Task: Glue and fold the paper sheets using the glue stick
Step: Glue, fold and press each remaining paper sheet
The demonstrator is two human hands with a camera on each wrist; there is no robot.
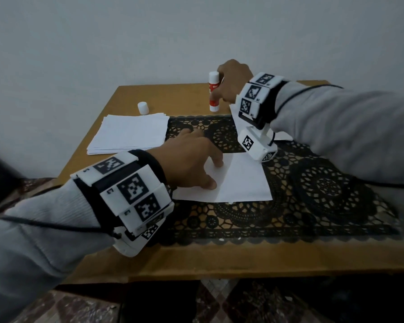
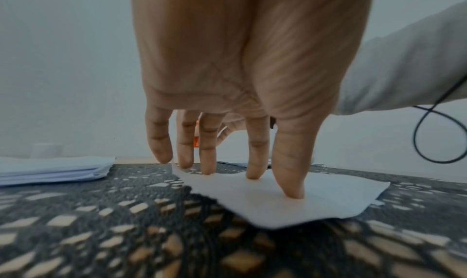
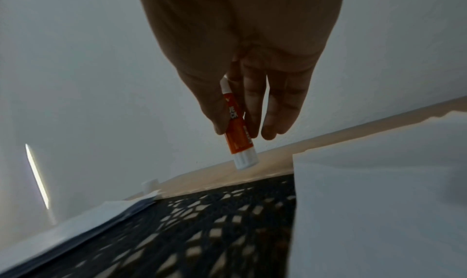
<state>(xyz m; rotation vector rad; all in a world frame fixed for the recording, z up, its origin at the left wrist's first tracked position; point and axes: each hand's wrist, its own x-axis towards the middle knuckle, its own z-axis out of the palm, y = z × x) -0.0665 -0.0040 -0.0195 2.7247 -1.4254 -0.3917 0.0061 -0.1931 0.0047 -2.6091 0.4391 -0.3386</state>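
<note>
Left of the pressing fingers, a stack of paper sheets (image 1: 128, 134) lies on the wooden table (image 1: 219, 262), with a loose white cap (image 1: 143, 108) just beyond it. The left hand (image 1: 191, 157) is spread flat, fingers straight, fingertips (image 2: 293, 192) bearing down on a single white sheet (image 1: 240, 183) on the black lace mat (image 1: 324, 190); nothing is gripped. Right of that, and beyond the sheet, the right hand (image 1: 233, 80) is closed around the upper barrel of the glue stick (image 1: 214, 92), which stands upright with its base at or just above the table; contact cannot be confirmed. Judged from this: the sheet is light, limp and prone to sliding on the lace, so pinning it near an edge seems sound. The stick is light, rigid and smooth; a mid-barrel hold should serve.
</note>
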